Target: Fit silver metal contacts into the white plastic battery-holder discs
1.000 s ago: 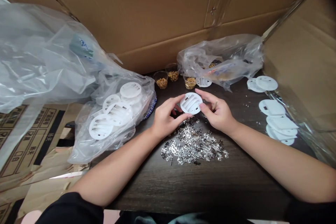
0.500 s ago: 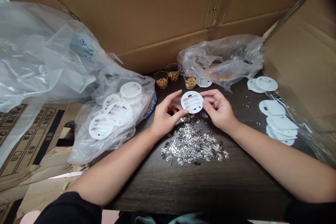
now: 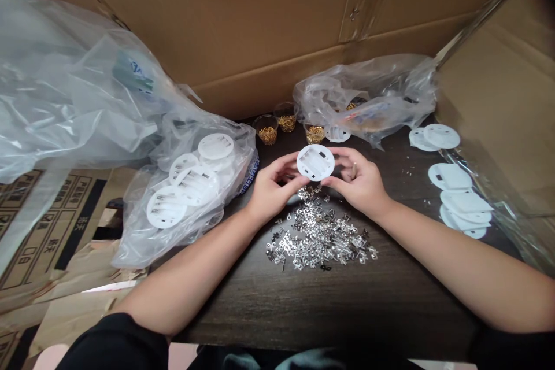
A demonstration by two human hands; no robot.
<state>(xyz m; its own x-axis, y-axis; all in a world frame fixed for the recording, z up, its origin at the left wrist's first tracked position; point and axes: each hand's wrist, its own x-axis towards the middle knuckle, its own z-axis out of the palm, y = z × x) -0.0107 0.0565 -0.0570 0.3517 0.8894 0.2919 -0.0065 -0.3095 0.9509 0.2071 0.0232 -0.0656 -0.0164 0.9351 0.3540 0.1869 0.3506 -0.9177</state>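
White disc (image 3: 315, 163) gripped mid-frame, clutter crowding it

I have the disc near the centre of the frame. My left hand (image 3: 277, 188) grips its left edge, thumb low; my right hand (image 3: 359, 182) grips the right side, thumb at the lower rim. Just below my hands, a loose heap of metal clips (image 3: 323, 237) covers the middle of the dark table (image 3: 281, 309). Right beyond the disc I have three clear cups (image 3: 265, 118) of gold-coloured bits (image 3: 267, 136), and a slotted disc (image 3: 337, 134) beside the nearest one. A crumpled clear bag (image 3: 368, 75) takes up the upper right. On my left, a big plastic bag (image 3: 65, 92) spreads from the upper left, with several white discs (image 3: 167, 208) lying on its lower part. More discs (image 3: 450, 177) sit at the right edge, near the cardboard wall (image 3: 498, 98). Another tall cardboard panel (image 3: 251, 23) blocks the back.
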